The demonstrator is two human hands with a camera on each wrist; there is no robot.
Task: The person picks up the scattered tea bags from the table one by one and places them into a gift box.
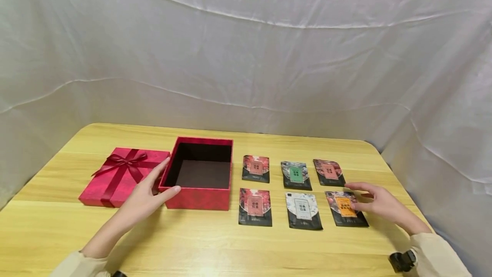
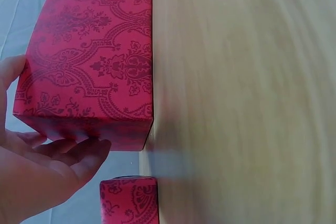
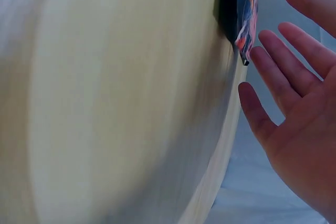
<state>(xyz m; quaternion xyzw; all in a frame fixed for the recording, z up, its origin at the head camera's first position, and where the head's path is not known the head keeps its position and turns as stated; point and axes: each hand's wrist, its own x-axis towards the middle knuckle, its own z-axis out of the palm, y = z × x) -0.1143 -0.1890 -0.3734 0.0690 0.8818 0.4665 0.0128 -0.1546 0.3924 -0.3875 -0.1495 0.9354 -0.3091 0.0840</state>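
Observation:
My left hand (image 1: 144,195) spans the near left corner of the open red gift box (image 1: 197,200), its thumb at the front rim and its fingers along the left wall. The left wrist view has the fingertips against the box's patterned side. Inside, the box shows a dark floor. My right hand (image 1: 378,203) hovers at the right edge of the orange-labelled tea sachet (image 1: 344,215), fingers spread and thumb over the label. Whether the thumb touches it I cannot tell. Just behind lies a red-labelled tea sachet (image 1: 329,173).
Left of the box lies its red lid (image 1: 153,156) with a dark red ribbon bow. Other tea sachets lie flat in two rows: green-labelled (image 1: 296,175), white-labelled (image 1: 303,210) and two red-labelled ones (image 1: 255,207) nearest the box. White cloth (image 1: 246,54) hangs behind the wooden table (image 1: 200,243).

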